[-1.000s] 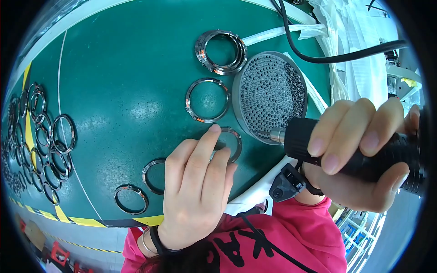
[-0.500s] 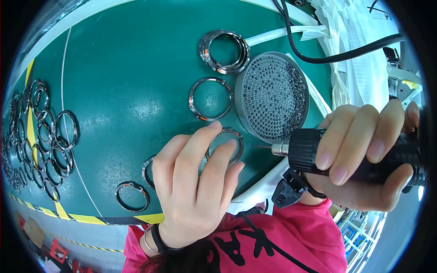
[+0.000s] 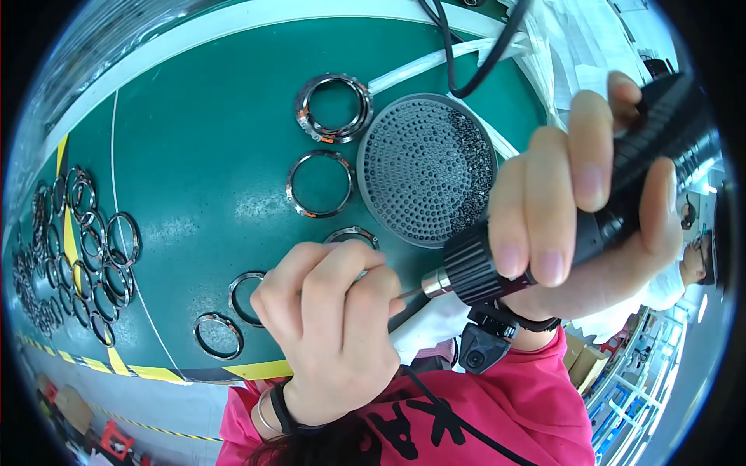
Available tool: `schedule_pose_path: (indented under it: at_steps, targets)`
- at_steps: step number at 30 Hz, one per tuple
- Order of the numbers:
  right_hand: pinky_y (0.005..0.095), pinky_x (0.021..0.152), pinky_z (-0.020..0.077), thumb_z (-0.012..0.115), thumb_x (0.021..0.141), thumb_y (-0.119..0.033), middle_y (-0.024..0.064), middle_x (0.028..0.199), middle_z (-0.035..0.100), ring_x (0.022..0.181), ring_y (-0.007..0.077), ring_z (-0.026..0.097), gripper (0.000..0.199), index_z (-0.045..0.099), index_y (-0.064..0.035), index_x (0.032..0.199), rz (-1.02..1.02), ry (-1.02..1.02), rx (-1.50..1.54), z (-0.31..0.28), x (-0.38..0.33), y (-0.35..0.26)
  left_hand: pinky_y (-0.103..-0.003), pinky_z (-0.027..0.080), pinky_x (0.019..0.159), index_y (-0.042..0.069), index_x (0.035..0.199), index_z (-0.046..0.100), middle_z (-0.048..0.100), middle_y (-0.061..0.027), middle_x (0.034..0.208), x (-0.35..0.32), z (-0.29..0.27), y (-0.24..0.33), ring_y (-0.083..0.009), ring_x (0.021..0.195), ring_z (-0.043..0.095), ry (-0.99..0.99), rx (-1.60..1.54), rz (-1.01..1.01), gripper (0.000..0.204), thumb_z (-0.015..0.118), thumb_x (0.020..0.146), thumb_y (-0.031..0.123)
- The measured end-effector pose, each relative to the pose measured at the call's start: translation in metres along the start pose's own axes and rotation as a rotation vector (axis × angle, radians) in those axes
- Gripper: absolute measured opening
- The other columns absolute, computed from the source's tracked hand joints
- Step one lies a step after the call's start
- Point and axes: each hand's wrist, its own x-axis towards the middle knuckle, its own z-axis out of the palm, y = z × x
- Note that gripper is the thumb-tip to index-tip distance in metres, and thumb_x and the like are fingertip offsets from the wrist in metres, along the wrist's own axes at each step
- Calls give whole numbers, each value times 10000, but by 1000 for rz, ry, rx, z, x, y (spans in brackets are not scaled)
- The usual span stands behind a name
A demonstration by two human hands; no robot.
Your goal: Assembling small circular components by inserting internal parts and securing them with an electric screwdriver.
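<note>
My right hand (image 3: 590, 225) grips a black electric screwdriver (image 3: 567, 233) with a metal tip pointing left. My left hand (image 3: 326, 326) is curled over a metal ring (image 3: 353, 233) on the green mat (image 3: 194, 155), fingertips closed around the screwdriver's bit; most of that ring is hidden under the fingers. A round grey perforated tray (image 3: 427, 167) with tiny dark screws lies just beyond. Two more metal rings (image 3: 320, 182) (image 3: 332, 107) lie further back.
Two rings (image 3: 247, 299) (image 3: 217, 335) lie near the mat's front edge, left of my left hand. Several loose rings (image 3: 85, 256) are piled at the far left. A black cable (image 3: 466, 54) and white tubing (image 3: 435, 62) run along the back. Yellow-black tape (image 3: 116, 365) marks the front edge.
My left hand went from flat with fingers spread over the ring to curled fingers pinching at the bit. The screwdriver tilted up and came closer to the left hand.
</note>
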Motion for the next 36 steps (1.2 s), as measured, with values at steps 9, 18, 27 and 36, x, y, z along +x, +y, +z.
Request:
schedule_pose_path:
  at_steps: [9, 18, 27, 36]
  targets:
    - [315, 445, 459, 351, 1017, -299, 97, 886, 473, 513, 150, 482, 478, 391, 89, 1294, -60, -353, -53, -48, 23, -2, -416, 345, 797, 94, 859, 590, 568, -61, 972, -14, -11, -13, -289, 898, 531, -69, -41, -93, 182, 616, 679, 93]
    - [357, 488, 492, 366, 1017, -330, 117, 947, 486, 540, 177, 512, 491, 330, -45, 1416, -124, 95, -355, 13, -13, 6, -423, 331, 815, 149, 855, 627, 560, -29, 956, -18, -19, -18, -270, 910, 535, -127, -30, -22, 143, 690, 727, 153]
    - [350, 481, 494, 404, 1001, -318, 117, 941, 489, 544, 176, 524, 508, 328, -15, 1402, -141, -42, -411, 9, -15, -2, -420, 346, 853, 129, 998, 654, 600, -72, 1275, -15, -13, -21, -276, 1025, 542, -201, 20, -51, 310, 733, 700, 170]
    - [342, 474, 496, 443, 985, -306, 118, 934, 491, 549, 174, 535, 527, 326, 14, 1388, -173, -169, -469, 9, -12, -4, -406, 357, 847, 67, 972, 658, 620, -80, 1252, -16, -11, -21, -260, 984, 561, -201, 10, -48, 306, 749, 684, 111]
